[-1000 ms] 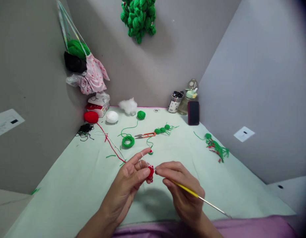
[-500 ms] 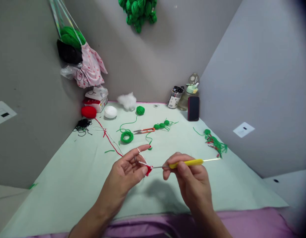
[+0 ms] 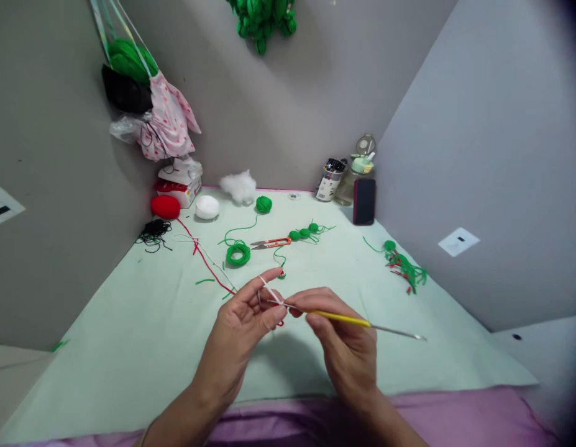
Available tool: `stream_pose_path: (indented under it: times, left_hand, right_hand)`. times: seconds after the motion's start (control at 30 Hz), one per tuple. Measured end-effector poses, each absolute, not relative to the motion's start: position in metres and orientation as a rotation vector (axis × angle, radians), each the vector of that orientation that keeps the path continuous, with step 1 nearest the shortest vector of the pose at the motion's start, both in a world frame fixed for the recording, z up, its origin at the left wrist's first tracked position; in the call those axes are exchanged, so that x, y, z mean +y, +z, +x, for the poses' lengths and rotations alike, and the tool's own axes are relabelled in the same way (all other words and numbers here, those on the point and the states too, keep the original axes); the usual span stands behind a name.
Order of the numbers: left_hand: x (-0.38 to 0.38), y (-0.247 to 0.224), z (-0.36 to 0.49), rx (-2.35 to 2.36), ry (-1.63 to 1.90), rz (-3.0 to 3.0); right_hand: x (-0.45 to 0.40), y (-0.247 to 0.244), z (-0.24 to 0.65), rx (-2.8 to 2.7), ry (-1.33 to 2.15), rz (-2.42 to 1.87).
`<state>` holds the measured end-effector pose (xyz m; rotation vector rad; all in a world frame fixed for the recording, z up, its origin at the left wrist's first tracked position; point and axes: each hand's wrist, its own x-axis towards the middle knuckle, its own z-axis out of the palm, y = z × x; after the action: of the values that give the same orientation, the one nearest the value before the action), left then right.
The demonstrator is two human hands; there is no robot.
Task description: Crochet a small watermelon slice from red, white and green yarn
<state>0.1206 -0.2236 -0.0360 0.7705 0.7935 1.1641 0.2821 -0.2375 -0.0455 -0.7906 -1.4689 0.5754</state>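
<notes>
A small red and white crochet piece [image 3: 281,322] is pinched between the thumb and fingers of my left hand [image 3: 245,316], which covers most of it. White yarn [image 3: 271,288] runs from the raised left index finger down to the piece. My right hand [image 3: 343,341] grips a yellow-handled crochet hook [image 3: 341,318] like a pen. Its metal tip meets the white yarn at the piece, and its other metal end points out to the right. Behind the left fingertips lies a tiny green and red piece [image 3: 281,274] with a green tail.
Orange thread snips [image 3: 271,243] lie beside a green yarn coil [image 3: 238,254] and several green crocheted balls [image 3: 304,233]. Red yarn [image 3: 165,207], white yarn [image 3: 207,207] and stuffing [image 3: 238,187] stand at the back left. A phone [image 3: 365,202] leans at the back right, behind a green and red bundle [image 3: 402,267].
My right hand has moved left, closer to my left hand. The hook has tilted, its free end now lower, and its tip has gone further across the white yarn. The red piece is more hidden.
</notes>
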Motion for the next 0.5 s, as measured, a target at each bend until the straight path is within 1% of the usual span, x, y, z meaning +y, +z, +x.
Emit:
stream_pose_path:
  times: [0.13, 0.2, 0.37, 0.43, 0.5]
  left_hand:
    - [-0.225, -0.035, 0.123, 0.756, 1.125, 0.694]
    - [-0.225, -0.036, 0.121, 0.714, 1.060, 0.632]
    - [-0.223, -0.037, 0.115, 0.667, 0.948, 0.584]
    - [-0.222, -0.035, 0.115, 0.689, 0.964, 0.616]
    - [-0.223, -0.035, 0.117, 0.722, 1.000, 0.660]
  right_hand:
    - [-0.244, -0.053, 0.281, -1.741, 0.179, -0.883]
    - [-0.246, -0.056, 0.280, -1.791, 0.104, -0.862]
    - [-0.240, -0.049, 0.282, -1.577, 0.498, -0.797]
    - [-0.238, -0.045, 0.284, -1.555, 0.566, -0.806]
    - [-0.237, -0.045, 0.286, -1.605, 0.526, -0.820]
